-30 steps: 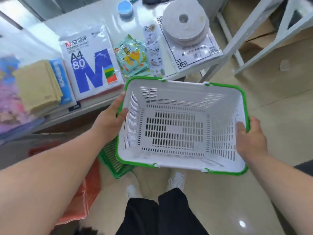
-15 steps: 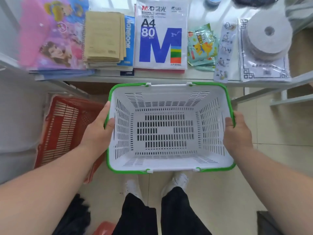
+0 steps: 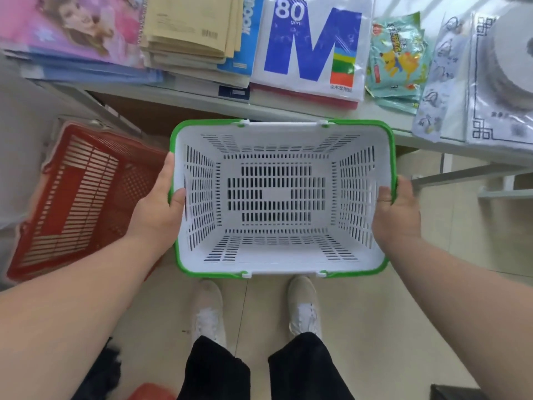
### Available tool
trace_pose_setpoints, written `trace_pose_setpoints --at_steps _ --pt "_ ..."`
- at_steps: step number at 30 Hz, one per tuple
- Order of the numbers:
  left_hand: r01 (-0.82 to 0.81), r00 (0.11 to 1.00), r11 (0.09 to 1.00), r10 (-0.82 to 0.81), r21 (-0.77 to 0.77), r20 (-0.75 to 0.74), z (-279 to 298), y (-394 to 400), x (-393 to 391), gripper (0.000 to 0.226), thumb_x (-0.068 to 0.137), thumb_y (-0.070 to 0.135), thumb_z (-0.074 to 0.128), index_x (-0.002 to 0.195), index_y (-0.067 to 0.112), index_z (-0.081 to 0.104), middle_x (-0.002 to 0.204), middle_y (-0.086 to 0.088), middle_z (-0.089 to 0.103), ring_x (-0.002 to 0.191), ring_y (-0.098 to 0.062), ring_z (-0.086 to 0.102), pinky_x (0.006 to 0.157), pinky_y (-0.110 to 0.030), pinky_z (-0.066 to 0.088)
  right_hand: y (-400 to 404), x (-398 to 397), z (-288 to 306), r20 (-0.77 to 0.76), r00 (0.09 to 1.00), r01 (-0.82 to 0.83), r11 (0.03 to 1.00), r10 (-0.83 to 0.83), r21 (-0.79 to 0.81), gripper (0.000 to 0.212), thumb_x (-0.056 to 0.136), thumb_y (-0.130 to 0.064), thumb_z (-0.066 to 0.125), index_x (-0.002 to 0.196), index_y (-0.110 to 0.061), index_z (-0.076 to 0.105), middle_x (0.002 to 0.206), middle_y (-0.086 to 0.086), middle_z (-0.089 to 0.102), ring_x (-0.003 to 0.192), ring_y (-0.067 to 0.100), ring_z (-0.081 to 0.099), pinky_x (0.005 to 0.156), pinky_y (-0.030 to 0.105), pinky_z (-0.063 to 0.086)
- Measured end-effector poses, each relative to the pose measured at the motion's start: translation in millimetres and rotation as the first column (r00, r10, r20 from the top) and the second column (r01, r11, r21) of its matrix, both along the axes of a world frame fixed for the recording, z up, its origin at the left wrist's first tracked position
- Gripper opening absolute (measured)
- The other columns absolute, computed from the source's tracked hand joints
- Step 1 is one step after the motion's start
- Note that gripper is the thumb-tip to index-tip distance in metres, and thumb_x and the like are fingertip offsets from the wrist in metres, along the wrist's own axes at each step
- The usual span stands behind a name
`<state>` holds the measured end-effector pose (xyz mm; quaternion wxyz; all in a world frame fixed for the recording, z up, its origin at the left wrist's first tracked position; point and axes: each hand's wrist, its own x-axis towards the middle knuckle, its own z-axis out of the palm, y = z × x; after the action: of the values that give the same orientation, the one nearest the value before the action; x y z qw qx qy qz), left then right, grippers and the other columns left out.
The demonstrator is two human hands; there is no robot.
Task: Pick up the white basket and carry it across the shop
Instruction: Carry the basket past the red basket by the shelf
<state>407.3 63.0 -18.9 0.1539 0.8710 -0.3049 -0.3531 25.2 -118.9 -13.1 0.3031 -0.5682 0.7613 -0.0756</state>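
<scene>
The white basket [image 3: 277,255] has slotted walls and a green rim, and nothing lies inside it. I hold it level in the air in front of my legs, above the tiled floor. My left hand [image 3: 157,207] grips its left rim, thumb over the edge. My right hand [image 3: 396,210] grips the right rim the same way. Its far edge lies just short of the shelf's front.
A red basket [image 3: 78,197] sits on the floor to the left. A low white shelf [image 3: 288,111] ahead carries notebooks, an A4 paper ream [image 3: 311,44], snack packs and a paper roll. My feet [image 3: 256,310] stand on beige tiles below the basket.
The view has swung left and dropped closer to the shelf. The basket now sits squarer to the shelf, still held by both hands; the red basket has come fully into sight.
</scene>
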Motion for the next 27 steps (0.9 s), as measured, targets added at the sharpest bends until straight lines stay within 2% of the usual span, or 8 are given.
trace_pose_setpoints --at_steps 10,12,15,18,20,21,24,27 --pt "0.001 1.000 0.991 -0.003 0.134 0.016 -35.5 21.1 -28.8 0.070 0.108 0.040 0.041 0.156 0.067 -0.002 0.123 -0.031 0.067 0.107 -0.050 0.065 0.097 -0.048 0.046 12.3 -14.3 -32.4 -0.028 0.998 -0.053 0.993 0.057 0.105 0.042 0.110 -0.036 0.037 0.152 -0.034 0.038 0.107 0.001 0.054 0.091 0.028 0.051 0.081 0.035 0.036" --pt "0.039 0.999 0.986 -0.041 0.164 0.008 -41.2 27.2 -31.2 0.069 0.108 0.040 0.040 0.156 0.067 -0.001 0.124 -0.033 0.066 0.107 -0.051 0.065 0.097 -0.049 0.047 13.4 -15.9 -34.0 -0.045 0.994 -0.090 0.986 0.098 0.141 0.053 0.109 -0.034 0.039 0.159 -0.045 0.026 0.111 -0.002 0.054 0.088 0.026 0.054 0.080 0.033 0.038" --pt "0.059 0.998 0.981 -0.062 0.185 0.008 -54.0 31.4 -32.7 0.068 0.109 0.037 0.040 0.161 0.060 0.002 0.121 -0.035 0.067 0.105 -0.052 0.065 0.092 -0.048 0.047 12.8 -15.3 -41.6 -0.067 0.974 -0.192 0.950 0.214 0.246 0.069 0.109 -0.022 0.040 0.161 -0.056 0.009 0.107 -0.002 0.058 0.068 0.010 0.049 0.066 0.028 0.038" --pt "0.058 0.998 0.977 -0.062 0.207 0.016 -66.9 36.1 -35.8 0.067 0.110 0.037 0.040 0.164 0.054 0.004 0.129 -0.034 0.064 0.109 -0.052 0.063 0.092 -0.047 0.046 11.1 -17.3 -63.4 -0.137 0.934 -0.284 0.918 0.331 0.278 0.072 0.107 -0.025 0.038 0.160 -0.058 0.001 0.129 0.015 0.058 0.084 0.030 0.057 0.078 0.035 0.041" --pt "0.052 0.998 0.976 -0.055 0.212 0.011 -75.3 39.7 -39.2 0.066 0.111 0.035 0.039 0.165 0.049 0.005 0.133 -0.036 0.062 0.120 -0.051 0.058 0.096 -0.047 0.044 11.4 -20.6 -80.6 -0.154 0.919 -0.308 0.905 0.363 0.295 0.073 0.106 -0.028 0.039 0.159 -0.059 -0.002 0.132 0.016 0.057 0.100 0.037 0.061 0.084 0.041 0.044" --pt "0.050 0.999 0.975 -0.053 0.215 0.010 -80.7 41.4 -41.1 0.066 0.111 0.035 0.039 0.165 0.049 0.005 0.131 -0.036 0.063 0.117 -0.050 0.058 0.095 -0.046 0.044 13.0 -21.1 -87.1 -0.158 0.916 -0.313 0.902 0.370 0.296 0.075 0.106 -0.028 0.039 0.159 -0.059 -0.004 0.131 0.016 0.057 0.102 0.038 0.061 0.085 0.042 0.045" --pt "0.050 0.999 0.971 -0.054 0.233 0.008 -99.5 45.4 -44.8 0.068 0.110 0.037 0.039 0.163 0.054 -0.001 0.111 -0.033 0.069 0.080 -0.037 0.057 0.078 -0.040 0.043 17.7 -24.9 -103.3 -0.150 0.917 -0.320 0.905 0.370 0.280 0.078 0.106 -0.026 0.040 0.158 -0.059 -0.007 0.124 0.014 0.054 0.092 0.033 0.053 0.083 0.042 0.043" --pt "0.078 0.996 0.969 -0.086 0.236 0.023 -115.8 45.7 -47.9 0.069 0.110 0.033 0.039 0.165 0.050 -0.001 0.111 -0.035 0.068 0.086 -0.044 0.063 0.081 -0.045 0.047 22.7 -31.5 -121.0 -0.147 0.909 -0.344 0.902 0.389 0.262 0.078 0.105 -0.025 0.040 0.159 -0.056 -0.008 0.123 0.016 0.053 0.089 0.029 0.046 0.080 0.041 0.041"
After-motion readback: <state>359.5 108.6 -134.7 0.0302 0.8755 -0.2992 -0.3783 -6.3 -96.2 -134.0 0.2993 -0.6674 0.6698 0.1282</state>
